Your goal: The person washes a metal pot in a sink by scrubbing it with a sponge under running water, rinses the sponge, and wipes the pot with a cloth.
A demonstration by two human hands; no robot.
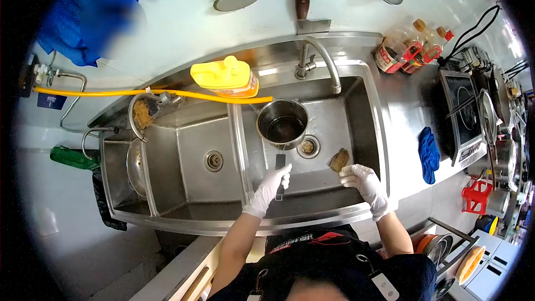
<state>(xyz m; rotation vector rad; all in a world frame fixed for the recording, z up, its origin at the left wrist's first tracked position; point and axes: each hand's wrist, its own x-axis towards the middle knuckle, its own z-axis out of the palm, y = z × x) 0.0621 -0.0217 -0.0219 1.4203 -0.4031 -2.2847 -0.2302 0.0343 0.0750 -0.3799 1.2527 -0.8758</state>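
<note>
One gloved left hand (267, 188), we note, is wrapped around a black handle (280, 161); the right hand (364, 184) bunches its fingertips at a brown pad (339, 158), whether gripping we cannot tell. Away from us, along the handle's long axis, lies the pot (282, 109), in the basin (329, 114), nearer the left hand; beyond stands the faucet (335, 82).

Pot (280, 109) in sink (334, 125), beside drain (308, 146)

Left fingers (285, 176) curled, right fingers (349, 172) bent
</note>
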